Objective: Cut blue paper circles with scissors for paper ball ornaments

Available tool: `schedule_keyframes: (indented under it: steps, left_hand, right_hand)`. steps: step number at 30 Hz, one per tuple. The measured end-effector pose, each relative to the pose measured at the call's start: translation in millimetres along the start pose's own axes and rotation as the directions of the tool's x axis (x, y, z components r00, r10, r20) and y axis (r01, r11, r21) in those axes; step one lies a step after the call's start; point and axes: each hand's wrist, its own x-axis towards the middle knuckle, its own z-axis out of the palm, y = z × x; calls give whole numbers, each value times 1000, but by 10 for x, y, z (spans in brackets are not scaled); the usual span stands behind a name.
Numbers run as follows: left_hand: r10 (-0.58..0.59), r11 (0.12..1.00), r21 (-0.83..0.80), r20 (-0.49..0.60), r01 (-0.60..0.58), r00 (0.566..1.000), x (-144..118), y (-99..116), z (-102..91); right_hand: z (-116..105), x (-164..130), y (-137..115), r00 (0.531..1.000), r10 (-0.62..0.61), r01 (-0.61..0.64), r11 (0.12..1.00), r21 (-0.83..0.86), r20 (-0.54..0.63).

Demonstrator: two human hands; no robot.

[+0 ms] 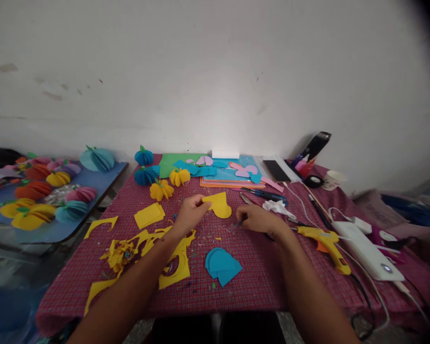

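My left hand pinches a yellow paper piece with a straight-edged corner and a rounded lobe, held above the table. To its right, my right hand is closed, fingers curled together just apart from the paper. What those fingers hold, if anything, I cannot make out. A pointed metal blade shows behind the right hand. Below both hands lie stacked blue paper cutouts. Yellow paper rectangles sit left of my left hand, and yellow paper offcuts spread under my left forearm.
A yellow glue gun and a white power bank-like box with cables lie at the right. Paper pumpkins stand at the back left, more on a blue side table. A phone and dark bottle are at the back right.
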Motion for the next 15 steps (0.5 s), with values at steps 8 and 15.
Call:
schedule_keyframes:
  steps: [8, 15]
  left_hand:
    - [112, 936, 294, 269, -193, 956, -43, -34, 53]
    - [44, 941, 306, 313, -145, 949, -9, -53, -13]
  right_hand:
    - [160, -15, -343, 984, -77, 110, 971, 214, -159]
    - [234, 16, -326, 983, -24, 27, 1000, 12, -182]
